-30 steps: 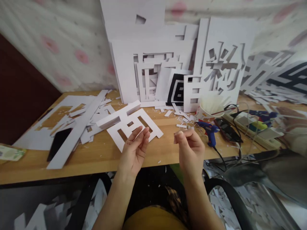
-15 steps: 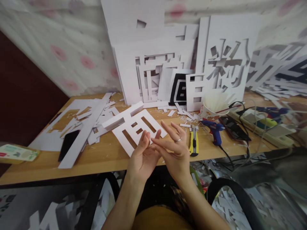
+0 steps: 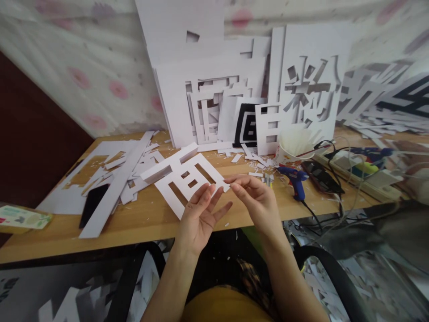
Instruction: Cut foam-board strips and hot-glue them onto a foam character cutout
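My left hand [image 3: 198, 220] is raised in front of the table edge, thumb and index tip together and the other fingers apart. Whatever lies in that pinch is too small to make out. Close to its right, my right hand [image 3: 258, 197] has thumb and index finger pressed together beside the near right corner of a white foam board [image 3: 192, 199] with cut-out slots. Whether these fingertips touch that corner or hold a small scrap, I cannot tell. The board lies on the table behind both hands. Behind my right hand, a utility knife [image 3: 269, 179] is mostly hidden.
A blue glue gun [image 3: 295, 181] with its cable lies right, near a paper cup [image 3: 291, 152] and a power strip [image 3: 372, 183]. Cut boards [image 3: 174, 89] lean on the curtained wall. White strips [image 3: 120, 183] and a black phone-like slab [image 3: 94, 203] lie left. Scraps litter the table.
My hands were together with fingers touching; now they are apart. My right hand has moved right and up, its fingers drawn into a pinch, covering most of the knife.
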The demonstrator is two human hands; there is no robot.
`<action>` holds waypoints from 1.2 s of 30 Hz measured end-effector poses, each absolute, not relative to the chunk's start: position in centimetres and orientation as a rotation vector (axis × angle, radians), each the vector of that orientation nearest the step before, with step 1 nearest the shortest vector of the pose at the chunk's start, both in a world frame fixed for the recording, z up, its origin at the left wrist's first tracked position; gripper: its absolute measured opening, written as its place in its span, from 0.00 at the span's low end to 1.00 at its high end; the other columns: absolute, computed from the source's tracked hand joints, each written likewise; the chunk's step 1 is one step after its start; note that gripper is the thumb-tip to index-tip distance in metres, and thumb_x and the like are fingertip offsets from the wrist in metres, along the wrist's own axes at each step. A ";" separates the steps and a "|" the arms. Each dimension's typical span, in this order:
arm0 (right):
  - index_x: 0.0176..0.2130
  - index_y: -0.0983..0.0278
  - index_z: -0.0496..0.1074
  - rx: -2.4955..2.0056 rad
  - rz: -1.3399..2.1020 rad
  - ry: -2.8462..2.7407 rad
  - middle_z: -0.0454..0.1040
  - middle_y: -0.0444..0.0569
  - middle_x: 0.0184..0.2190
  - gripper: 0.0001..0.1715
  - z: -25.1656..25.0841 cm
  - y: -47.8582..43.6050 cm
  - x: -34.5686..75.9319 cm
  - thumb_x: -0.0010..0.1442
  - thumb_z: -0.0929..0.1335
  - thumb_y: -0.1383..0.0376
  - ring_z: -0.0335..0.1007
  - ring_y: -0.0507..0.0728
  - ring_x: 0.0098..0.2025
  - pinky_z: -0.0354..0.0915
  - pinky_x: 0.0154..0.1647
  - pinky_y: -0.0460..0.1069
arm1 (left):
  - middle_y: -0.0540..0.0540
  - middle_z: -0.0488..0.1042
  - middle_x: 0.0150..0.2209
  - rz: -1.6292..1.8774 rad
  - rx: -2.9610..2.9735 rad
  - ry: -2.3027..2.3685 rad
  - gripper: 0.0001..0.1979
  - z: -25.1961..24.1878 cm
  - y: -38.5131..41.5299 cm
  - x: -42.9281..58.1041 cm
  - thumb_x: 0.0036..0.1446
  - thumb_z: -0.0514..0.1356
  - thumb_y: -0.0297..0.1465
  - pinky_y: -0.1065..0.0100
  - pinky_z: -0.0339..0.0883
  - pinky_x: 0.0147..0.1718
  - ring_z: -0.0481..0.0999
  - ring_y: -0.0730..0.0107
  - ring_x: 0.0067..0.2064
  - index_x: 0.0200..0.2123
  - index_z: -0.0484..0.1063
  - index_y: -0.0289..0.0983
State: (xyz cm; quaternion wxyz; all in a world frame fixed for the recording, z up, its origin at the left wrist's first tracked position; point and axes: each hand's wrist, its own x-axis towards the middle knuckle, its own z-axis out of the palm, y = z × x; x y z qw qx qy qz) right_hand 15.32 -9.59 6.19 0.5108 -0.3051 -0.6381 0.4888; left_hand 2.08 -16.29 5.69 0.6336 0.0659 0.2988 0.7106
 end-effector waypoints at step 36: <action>0.34 0.61 0.78 -1.293 0.333 -1.387 0.81 0.46 0.30 0.14 7.5 -5.6 28.7 0.56 0.73 0.53 0.78 0.56 0.32 0.71 0.39 0.51 | 0.50 0.76 0.40 1.827 0.326 1.918 0.27 -0.1 -16.9 -6.9 0.29 0.73 0.31 0.51 0.55 0.66 0.69 0.51 0.60 0.38 0.75 0.40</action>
